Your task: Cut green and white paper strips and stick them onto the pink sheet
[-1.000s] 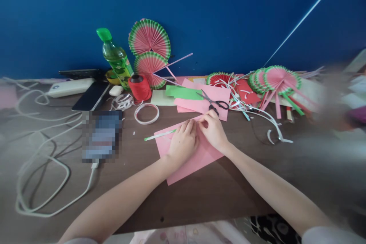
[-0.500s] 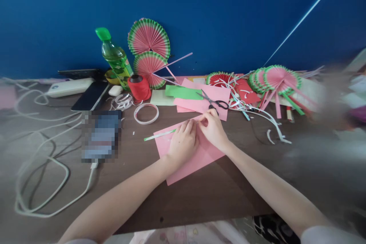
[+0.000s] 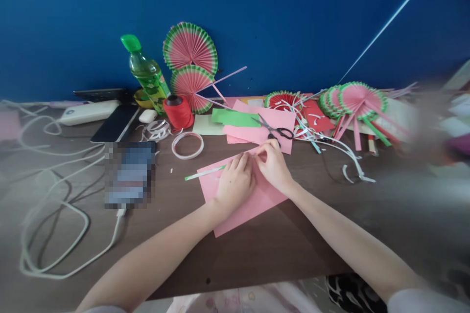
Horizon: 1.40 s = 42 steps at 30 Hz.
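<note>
A pink sheet of paper [image 3: 235,217] lies at a slant on the brown table. Along its upper left edge runs a thin green and white strip [image 3: 205,172], which passes under my left hand [image 3: 235,181]. That hand rests flat on the sheet, fingers stretched out. My right hand [image 3: 271,166] is pinched at the sheet's far edge, close to the left fingertips; what sits between its thumb and finger is too small to make out. Black-handled scissors [image 3: 273,129] lie just beyond the right hand, on other pink paper [image 3: 282,117] and a green piece [image 3: 235,118].
A roll of tape [image 3: 187,145], a red thread spool [image 3: 178,112] and a green bottle [image 3: 147,73] stand left of centre. Pleated paper fans [image 3: 191,49] lean on the blue wall; more fans [image 3: 362,100] and paper scraps lie right. A phone [image 3: 132,173] with its cable is at left.
Both hands keep almost the same place on the pink sheet. The view has shifted very slightly; nothing else visibly differs.
</note>
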### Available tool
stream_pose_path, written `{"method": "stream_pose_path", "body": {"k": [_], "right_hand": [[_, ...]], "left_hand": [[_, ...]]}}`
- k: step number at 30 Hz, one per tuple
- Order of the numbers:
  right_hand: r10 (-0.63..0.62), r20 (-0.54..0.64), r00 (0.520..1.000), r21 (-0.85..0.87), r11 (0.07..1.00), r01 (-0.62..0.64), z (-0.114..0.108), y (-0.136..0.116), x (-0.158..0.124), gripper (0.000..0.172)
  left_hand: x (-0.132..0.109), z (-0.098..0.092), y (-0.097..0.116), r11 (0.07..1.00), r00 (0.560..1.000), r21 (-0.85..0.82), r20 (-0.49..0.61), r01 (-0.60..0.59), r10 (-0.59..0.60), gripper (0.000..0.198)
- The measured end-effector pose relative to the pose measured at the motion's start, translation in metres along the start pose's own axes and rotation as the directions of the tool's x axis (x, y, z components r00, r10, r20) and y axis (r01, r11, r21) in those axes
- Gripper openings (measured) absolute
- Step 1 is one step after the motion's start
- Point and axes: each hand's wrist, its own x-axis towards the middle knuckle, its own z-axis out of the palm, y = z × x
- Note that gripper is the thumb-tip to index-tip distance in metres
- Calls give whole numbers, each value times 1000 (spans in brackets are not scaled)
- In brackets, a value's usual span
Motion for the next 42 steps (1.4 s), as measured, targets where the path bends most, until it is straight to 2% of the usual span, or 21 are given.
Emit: {"method": "stream_pose_path", "body": {"k": [10,16,21,26,29,32,35,37,38,40,42], "right_hand": [[103,-55,993,90,991,-98,-7,-1,1,11],[89,-25,996,-50,995,-90,-6,1,4,5],[104,11,994,-188,977,-100,-3,5,5,10],[119,38,992,-181,977,-110,-4,7,5,11],[110,44,993,-175,979,-101,-4,9,5,13],[103,55,993,-152,984,-94,-4,9,5,14],[106,56,993,-114,988,-99,-5,9,6,16],[102,42,994,-106,990,-97,-6,8,6,19],[94,34,995,-107,990,-90,-7,7,5,21],[57,29,998,-108,993,-53,-9,3,5,23],[-24,84,996,-94,995,31,-11,-2,4,23]], "left_hand": [[0,-1,0,1000,1000,-25,8,13,-13,42],[0,-2,0,1000,1000,-26,21,9,-9,42],[0,-3,-1,999,1000,-32,25,-1,2,41],[0,-4,-1,997,998,-73,59,24,-19,42],[2,-7,-6,978,995,-197,86,66,-50,40],[8,-14,-20,874,983,-457,151,165,-106,42],[19,-27,-38,642,936,-683,214,349,-280,43],[23,-38,-47,549,919,-752,196,364,-342,41],[24,-43,-51,542,916,-760,175,358,-360,40],[18,-52,-53,615,921,-708,133,346,-365,40],[4,-57,-49,752,944,-580,104,312,-312,40]]}}
